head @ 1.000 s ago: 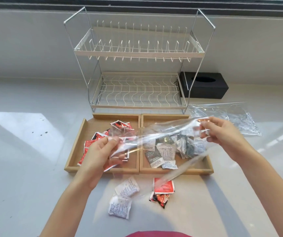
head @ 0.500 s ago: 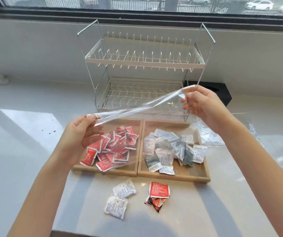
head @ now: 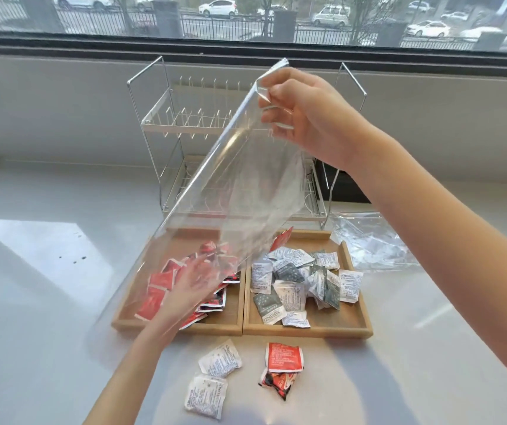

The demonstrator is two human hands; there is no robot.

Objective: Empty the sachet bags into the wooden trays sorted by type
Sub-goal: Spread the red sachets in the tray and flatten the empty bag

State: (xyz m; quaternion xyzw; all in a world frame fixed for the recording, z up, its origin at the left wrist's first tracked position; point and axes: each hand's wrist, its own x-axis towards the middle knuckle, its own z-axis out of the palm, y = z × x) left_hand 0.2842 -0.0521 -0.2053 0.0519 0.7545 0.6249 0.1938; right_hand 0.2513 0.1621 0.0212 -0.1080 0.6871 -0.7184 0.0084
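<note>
Head view, near to far: two white packets (head: 213,377) and two red packets (head: 281,368) loose on the counter (head: 31,302), just short of two wooden trays side by side. Left hand (head: 189,286) blurred over red packets in the left tray (head: 181,328), fingers seemingly spread; white and grey packets in the right tray (head: 354,325). Right hand (head: 310,118) raised, fingers pinched on the top corner of a clear bag (head: 246,185) hanging before a wire rack (head: 166,124); another clear bag (head: 368,240) flat beyond.

Background objects on the white counter (head: 31,302).
A two-tier wire dish rack (head: 166,130) stands against the wall below the window (head: 246,16); a black box (head: 344,188) sits just beside it.
</note>
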